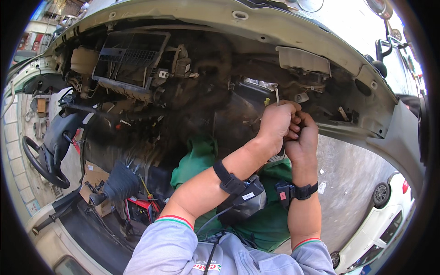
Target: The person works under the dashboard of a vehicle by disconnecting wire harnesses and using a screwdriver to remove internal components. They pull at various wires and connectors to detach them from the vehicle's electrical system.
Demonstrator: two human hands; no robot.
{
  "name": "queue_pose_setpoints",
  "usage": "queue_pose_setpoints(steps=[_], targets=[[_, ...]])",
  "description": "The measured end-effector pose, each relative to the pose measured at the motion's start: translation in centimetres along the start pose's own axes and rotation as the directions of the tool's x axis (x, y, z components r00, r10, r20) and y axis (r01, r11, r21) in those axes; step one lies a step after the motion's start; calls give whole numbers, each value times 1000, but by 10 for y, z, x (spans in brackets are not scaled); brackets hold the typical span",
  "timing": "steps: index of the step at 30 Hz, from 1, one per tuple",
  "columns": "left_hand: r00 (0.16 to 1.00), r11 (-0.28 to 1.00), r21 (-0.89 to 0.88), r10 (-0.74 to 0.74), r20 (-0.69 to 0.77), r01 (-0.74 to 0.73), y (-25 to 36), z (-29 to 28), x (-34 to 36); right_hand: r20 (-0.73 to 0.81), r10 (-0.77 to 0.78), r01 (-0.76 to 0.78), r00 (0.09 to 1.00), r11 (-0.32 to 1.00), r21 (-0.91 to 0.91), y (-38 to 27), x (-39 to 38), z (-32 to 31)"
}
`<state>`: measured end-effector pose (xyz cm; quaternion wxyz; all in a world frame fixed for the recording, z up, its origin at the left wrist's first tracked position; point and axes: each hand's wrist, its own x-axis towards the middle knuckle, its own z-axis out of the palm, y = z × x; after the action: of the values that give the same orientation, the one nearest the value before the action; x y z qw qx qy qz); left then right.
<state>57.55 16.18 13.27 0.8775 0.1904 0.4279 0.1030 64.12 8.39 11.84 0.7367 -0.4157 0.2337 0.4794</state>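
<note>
My left hand (277, 123) reaches up to the underside of the stripped dashboard, its fingers closed where a thin pale rod (277, 95) rises above them; what it grips is hidden. My right hand (302, 133) is beside it on the right, fingers curled, with whatever they hold hidden. A small yellow connector (266, 101) sits just left of my left hand. Above the hands are a lit opening (256, 84) in the dark body and a grey plastic housing (302, 59) with fittings below it.
A steering wheel and column (55, 149) hang at the left, above a gear lever boot (121, 181) and a red object (140, 211). Green fabric (192, 165) lies behind my arms. The metal cowl edge (238, 30) arches overhead. A white car (376, 229) stands outside at the right.
</note>
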Motion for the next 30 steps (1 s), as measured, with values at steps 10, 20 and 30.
queue_pose_setpoints(steps=[10,20,30], targets=[[999,1000,-20,19,-51,-20,18,-19,-8,18,-13,16,1000,991,-137,23,13,7],[990,984,-114,132,-50,-137,42,-68,-26,146,120,-56,982,923,-380,87,42,21],[989,981,-131,138,-55,-144,53,-113,-46,71,232,-188,970,903,-387,230,98,50]])
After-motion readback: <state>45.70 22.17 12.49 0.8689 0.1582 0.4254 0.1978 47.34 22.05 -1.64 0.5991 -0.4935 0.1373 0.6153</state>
